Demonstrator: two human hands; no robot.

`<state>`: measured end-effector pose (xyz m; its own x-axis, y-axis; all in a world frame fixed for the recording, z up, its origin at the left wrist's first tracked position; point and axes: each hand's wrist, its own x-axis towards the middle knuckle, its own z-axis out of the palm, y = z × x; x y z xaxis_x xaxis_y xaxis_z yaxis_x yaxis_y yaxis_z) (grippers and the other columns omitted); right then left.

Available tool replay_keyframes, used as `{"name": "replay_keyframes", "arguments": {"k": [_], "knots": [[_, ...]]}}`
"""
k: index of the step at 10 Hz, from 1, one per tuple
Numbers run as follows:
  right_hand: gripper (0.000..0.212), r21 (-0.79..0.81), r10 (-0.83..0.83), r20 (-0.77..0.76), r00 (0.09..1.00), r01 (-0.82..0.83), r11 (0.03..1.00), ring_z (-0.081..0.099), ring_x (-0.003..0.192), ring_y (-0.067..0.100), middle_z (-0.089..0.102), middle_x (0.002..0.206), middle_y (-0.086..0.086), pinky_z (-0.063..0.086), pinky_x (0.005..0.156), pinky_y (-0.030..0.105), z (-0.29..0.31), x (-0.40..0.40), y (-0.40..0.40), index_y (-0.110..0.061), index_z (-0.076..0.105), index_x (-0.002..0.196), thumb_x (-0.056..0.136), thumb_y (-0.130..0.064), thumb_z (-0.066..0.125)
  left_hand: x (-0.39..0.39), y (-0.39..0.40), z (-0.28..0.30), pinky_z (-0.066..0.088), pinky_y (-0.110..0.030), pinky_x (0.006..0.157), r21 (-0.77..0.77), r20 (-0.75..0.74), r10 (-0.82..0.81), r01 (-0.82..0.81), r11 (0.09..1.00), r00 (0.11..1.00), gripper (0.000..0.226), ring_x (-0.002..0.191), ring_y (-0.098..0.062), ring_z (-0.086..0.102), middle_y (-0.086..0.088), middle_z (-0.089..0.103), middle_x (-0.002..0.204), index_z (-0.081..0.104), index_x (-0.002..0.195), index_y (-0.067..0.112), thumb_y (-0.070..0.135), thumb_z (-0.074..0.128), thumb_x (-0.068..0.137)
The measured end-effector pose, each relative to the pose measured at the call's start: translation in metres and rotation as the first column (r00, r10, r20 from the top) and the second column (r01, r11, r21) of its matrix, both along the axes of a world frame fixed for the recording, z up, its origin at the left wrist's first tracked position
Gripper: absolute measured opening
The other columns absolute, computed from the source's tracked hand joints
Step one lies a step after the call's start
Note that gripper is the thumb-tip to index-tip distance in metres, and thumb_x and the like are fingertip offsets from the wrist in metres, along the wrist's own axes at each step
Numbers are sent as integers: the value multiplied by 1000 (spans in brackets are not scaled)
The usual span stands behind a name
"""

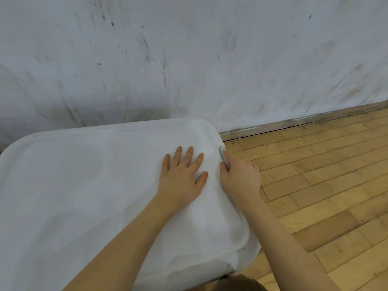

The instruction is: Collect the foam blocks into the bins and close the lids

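A large white plastic bin stands against the wall with its white lid (84,185) lying flat on top. My left hand (182,175) presses flat on the lid near its right side, fingers spread and straight. My right hand (239,175) curls over the lid's right edge and grips a grey latch (223,157) there, thumb on top. The bin's inside and any foam blocks are hidden under the lid.
A scuffed white wall (189,59) rises just behind the bin. Wooden parquet floor (325,175) spreads to the right, with a baseboard along the wall. A bit of brown clothing shows at the bottom edge.
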<state>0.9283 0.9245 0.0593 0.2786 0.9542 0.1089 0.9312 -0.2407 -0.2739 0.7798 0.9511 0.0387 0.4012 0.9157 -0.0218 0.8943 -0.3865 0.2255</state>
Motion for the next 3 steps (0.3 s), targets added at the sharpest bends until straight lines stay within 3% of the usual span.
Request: {"name": "replay_keyframes", "arguments": {"k": [1, 2, 3], "knots": [[45, -11, 19, 7, 1000, -19, 1000, 48, 77, 14, 53, 79, -12, 25, 81, 28, 2, 1, 0, -31, 37, 143, 98, -34, 37, -6, 3, 3, -3, -38, 115, -39, 107, -23, 27, 999, 994, 52, 145, -15, -3, 9, 7, 158, 21, 147, 35, 47, 31, 97], [43, 13, 37, -4, 999, -37, 999, 56, 95, 19, 62, 108, -5, 31, 86, 32, 6, -4, 3, -23, 45, 136, 97, -39, 38, -23, 10, 8, 7, -30, 113, -23, 252, 13, -8, 1000, 968, 45, 143, -11, 13, 7, 24, 154, 39, 141, 26, 36, 39, 98], [39, -28, 26, -109, 994, -29, 999, 57, 96, 22, 61, 114, -1, 38, 85, 33, 24, -13, 6, -20, 48, 133, 98, -32, 40, -50, 15, 29, 21, -31, 110, -96, 373, 187, -162, 982, 909, 39, 135, -16, 33, 1, 41, 145, 50, 133, 17, 28, 45, 97]]}}
